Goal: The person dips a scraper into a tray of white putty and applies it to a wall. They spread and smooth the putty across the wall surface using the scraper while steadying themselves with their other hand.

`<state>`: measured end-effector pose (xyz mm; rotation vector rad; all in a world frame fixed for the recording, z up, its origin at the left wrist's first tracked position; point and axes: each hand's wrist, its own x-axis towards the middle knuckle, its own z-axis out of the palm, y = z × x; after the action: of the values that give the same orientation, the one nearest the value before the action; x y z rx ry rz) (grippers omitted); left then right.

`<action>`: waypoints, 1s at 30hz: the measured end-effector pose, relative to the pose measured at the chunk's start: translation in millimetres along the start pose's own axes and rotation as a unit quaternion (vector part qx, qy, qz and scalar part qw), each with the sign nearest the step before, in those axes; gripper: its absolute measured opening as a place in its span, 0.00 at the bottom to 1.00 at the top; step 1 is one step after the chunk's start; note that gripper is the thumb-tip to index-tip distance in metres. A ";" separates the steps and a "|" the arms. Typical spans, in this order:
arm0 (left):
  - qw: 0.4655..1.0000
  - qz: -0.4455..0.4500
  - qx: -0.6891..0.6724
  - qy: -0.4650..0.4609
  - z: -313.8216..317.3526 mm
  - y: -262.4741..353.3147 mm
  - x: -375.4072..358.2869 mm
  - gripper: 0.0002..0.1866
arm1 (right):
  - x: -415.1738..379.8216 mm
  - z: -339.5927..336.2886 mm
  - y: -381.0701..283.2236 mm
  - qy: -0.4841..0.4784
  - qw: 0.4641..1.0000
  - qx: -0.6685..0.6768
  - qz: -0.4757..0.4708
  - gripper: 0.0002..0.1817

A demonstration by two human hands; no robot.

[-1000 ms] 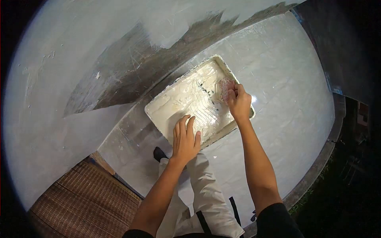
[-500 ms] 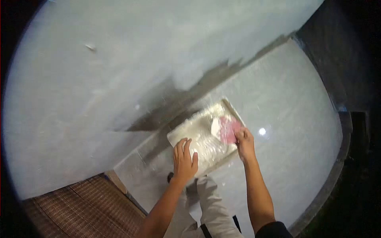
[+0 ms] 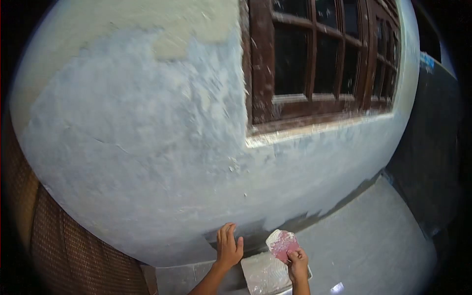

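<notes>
My right hand (image 3: pixel 298 263) grips a pink flat putty spreader (image 3: pixel 283 246) by its near end. White paste coats the spreader's far edge and is smeared over its face. Below it sits a shallow pale tray (image 3: pixel 260 276) with white putty spread in it, partly cut off by the bottom of the view. My left hand (image 3: pixel 229 248) is open and holds nothing, fingers stretched toward the wall (image 3: pixel 147 162) beside the tray's left corner. The wall carries a patchy grey-white coat, with bare cream areas near the top and a dark strip along its foot.
A brown wooden window (image 3: pixel 314 59) with dark panes and a white-smeared sill is set in the wall. Grey floor (image 3: pixel 364 236) runs along the wall's foot. Woven brown matting (image 3: pixel 73 241) stands at the left, a dark panel (image 3: pixel 423 147) at the right.
My view has tilted up from the tray and floor to the wall and window. The spreader, over the tray before, now shows higher against the wall's foot. My left hand has left the tray's edge.
</notes>
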<state>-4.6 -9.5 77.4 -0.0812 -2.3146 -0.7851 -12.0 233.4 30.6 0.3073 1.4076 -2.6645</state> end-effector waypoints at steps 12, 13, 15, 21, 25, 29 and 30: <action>0.978 0.113 0.063 0.166 -166.6 33.3 140.4 0.27 | -9.2 193.9 -125.2 -0.134 0.963 -0.060 -0.225 0.09; 0.971 0.135 0.079 0.179 -177.4 35.1 152.9 0.27 | -15.6 218.8 -140.7 -0.129 0.958 -0.052 -0.250 0.09; 0.963 0.162 0.094 0.194 -197.9 40.6 178.9 0.27 | -21.1 261.5 -170.9 -0.127 0.933 -0.077 -0.328 0.07; 0.914 0.289 0.157 0.239 -238.3 57.4 249.1 0.26 | -46.5 365.0 -240.0 -0.084 0.785 -0.157 -0.593 0.05; 0.883 0.355 0.158 0.263 -242.1 55.9 283.6 0.24 | -38.5 401.0 -258.7 -0.047 0.573 -0.235 -0.783 0.08; 0.865 0.368 0.173 0.295 -236.8 45.2 301.3 0.23 | -22.5 414.6 -257.9 0.007 0.451 -0.302 -0.840 0.06; 0.855 0.375 0.184 0.308 -232.0 39.2 303.0 0.21 | -16.8 416.9 -256.3 0.012 0.419 -0.308 -0.854 0.06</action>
<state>-89.8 -152.6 423.0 -0.4583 -1.5683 0.0543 -97.5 33.3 469.2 -2.3771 3.6328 -1.7880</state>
